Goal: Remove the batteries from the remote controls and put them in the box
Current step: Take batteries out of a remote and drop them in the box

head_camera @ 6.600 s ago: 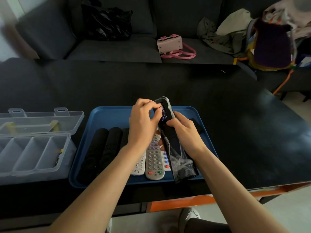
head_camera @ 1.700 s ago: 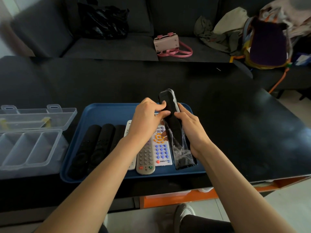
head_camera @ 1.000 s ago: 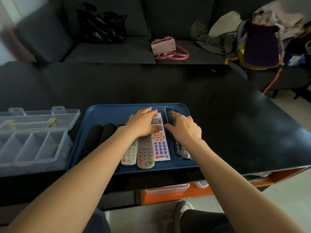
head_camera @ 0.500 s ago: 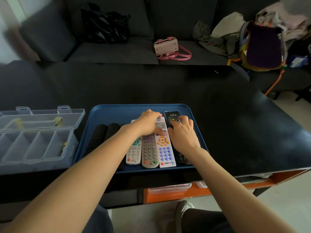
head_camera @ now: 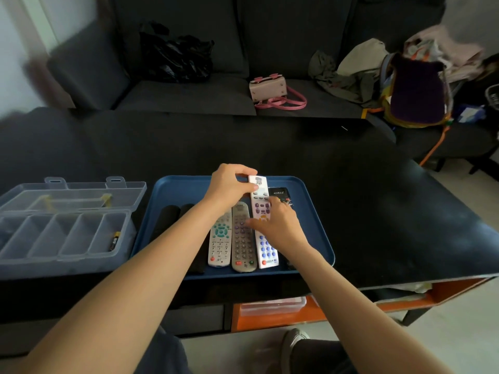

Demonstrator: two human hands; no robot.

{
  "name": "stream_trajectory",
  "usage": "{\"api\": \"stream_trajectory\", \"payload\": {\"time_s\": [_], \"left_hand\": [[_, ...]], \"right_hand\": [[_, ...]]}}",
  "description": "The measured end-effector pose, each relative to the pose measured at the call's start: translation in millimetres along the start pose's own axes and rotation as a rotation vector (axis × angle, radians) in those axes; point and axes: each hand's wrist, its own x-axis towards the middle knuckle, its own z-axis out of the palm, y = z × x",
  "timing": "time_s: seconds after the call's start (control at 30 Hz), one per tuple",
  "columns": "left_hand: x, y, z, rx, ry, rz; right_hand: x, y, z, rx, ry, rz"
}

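A blue tray (head_camera: 310,211) on the black table holds several remotes. My left hand (head_camera: 229,184) pinches the far end of a white remote with blue and purple buttons (head_camera: 263,209). My right hand (head_camera: 275,225) grips the middle of that same remote. Beside it lie a grey remote (head_camera: 243,238) and a white remote with green buttons (head_camera: 220,238). Two black remotes (head_camera: 167,222) lie at the tray's left. A black remote in plastic wrap (head_camera: 279,193) lies at the tray's right, mostly hidden by my right hand. The clear compartment box (head_camera: 62,236) stands open to the left, with one battery (head_camera: 114,240) inside.
The black table (head_camera: 378,211) stretches right and far of the tray. A dark sofa behind it carries a pink handbag (head_camera: 270,90), a black bag and heaped clothes. An orange shelf with a clear container (head_camera: 272,306) sits below the table's front edge.
The wrapped black remote was laid down at the tray's right. Both hands then moved to the white remote with blue buttons and took hold of it; its far end now sits farther back.
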Motion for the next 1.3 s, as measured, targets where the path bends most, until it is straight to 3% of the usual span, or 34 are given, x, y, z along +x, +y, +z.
{"api": "stream_trajectory", "payload": {"time_s": [0.1,0.2,0.27,0.6,0.8,0.97,1.3], "left_hand": [[-7,5,-17,-0.151,0.022,0.020],[-15,2,-27,0.236,-0.003,0.220],[-18,-3,-28,0.314,-0.003,0.281],[-27,-22,-42,0.081,0.046,0.172],[-32,-19,-41,0.132,0.106,0.201],[-31,-22,-37,-0.107,0.074,0.025],[-27,-22,-36,-0.089,0.130,0.027]], "right_hand": [[2,-14,-10,0.272,-0.065,-0.002],[-1,-27,-22,0.905,-0.232,0.197],[1,-28,-24,1.021,-0.278,0.255],[3,-31,-20,0.904,-0.480,0.266],[5,-35,-16,0.797,-0.424,0.178],[3,-39,-7,0.650,-0.390,0.053],[4,-39,-9,0.618,-0.402,-0.006]]}}
